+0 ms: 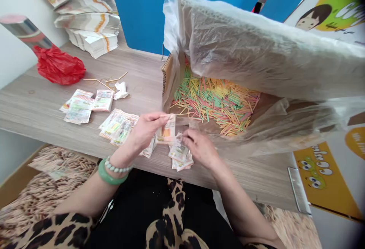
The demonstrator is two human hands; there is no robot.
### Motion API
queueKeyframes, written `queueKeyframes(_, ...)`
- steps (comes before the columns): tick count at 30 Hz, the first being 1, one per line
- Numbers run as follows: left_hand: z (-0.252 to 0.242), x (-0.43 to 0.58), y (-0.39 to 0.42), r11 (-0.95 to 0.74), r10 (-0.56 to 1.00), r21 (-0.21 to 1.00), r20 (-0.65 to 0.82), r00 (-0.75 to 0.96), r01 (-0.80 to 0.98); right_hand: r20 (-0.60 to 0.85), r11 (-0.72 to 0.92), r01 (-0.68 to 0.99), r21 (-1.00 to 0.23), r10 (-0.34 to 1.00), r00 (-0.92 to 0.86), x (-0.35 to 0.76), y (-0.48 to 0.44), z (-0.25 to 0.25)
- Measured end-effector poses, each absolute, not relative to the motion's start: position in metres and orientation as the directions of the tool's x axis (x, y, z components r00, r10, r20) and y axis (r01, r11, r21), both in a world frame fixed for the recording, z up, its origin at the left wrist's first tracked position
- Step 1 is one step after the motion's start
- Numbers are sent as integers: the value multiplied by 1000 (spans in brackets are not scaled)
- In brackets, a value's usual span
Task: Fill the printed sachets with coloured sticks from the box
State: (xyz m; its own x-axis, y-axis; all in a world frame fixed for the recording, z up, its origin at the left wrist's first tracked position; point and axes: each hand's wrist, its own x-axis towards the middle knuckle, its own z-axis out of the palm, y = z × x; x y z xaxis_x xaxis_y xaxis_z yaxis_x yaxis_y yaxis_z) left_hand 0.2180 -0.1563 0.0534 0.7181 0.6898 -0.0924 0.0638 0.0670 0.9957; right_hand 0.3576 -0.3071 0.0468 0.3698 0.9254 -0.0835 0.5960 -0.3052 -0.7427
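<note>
My left hand (148, 127) pinches the top edge of a small printed packet (166, 130), which hangs upright above the table and is slightly blurred. Beside it, my right hand (199, 146) has its fingers curled together against a small pile of similar packets (181, 154). Whatever those fingertips grip is hidden. Partly behind my left wrist lies a spread of clear-fronted packets (118, 126) with coloured sticks showing inside. Just beyond my hands, an open cardboard box (166, 89) lined with clear plastic holds a heap of thin pastel sticks (211, 100).
More packets (81, 108) lie to the left, near crumpled white tissue (121, 90) and rubber bands. A red plastic bag (59, 65) and banded stacks of printed cards (94, 32) stand behind. Loose plastic liner (270, 135) drapes over the box's front. Below the table, a carton holds many pale pieces (57, 173).
</note>
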Motion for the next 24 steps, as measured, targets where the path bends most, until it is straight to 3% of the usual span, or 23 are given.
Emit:
queueKeyframes(3, 28, 190, -163, -287, 764, 899, 6, 645, 331, -204, -523, 771, -363, 852, 482, 335, -327, 33)
queueKeyframes(5, 11, 179, -167, -539, 753, 676, 120, 647, 502, -237, -583, 776, -241, 810, 536, 326, -332, 23)
queueKeyframes(9, -2, 169, -172, -740, 672, 183, 200, 713, 647, -271, -658, 691, -300, 753, 599, 328, -330, 10)
queueKeyframes(13, 6, 166, -169, -751, 627, 5, 320, 710, 660, -179, -641, 685, -348, 762, 622, 334, -332, 4)
queueKeyframes(15, 9, 167, -169, -763, 603, 13, 374, 705, 646, -94, -623, 721, -304, 773, 628, 334, -335, 0)
queueKeyframes(17, 11, 171, -170, -795, 588, 111, 382, 712, 597, -3, -605, 760, -239, 783, 622, 334, -340, -4)
queueKeyframes(21, 16, 188, -179, -758, 568, 501, 195, 800, 417, 253, -493, 858, -145, 820, 514, 335, -350, -6)
queueKeyframes(24, 25, 208, -186, -521, 499, 795, -11, 866, 311, 451, -374, 909, -182, 790, 416, 333, -354, 2)
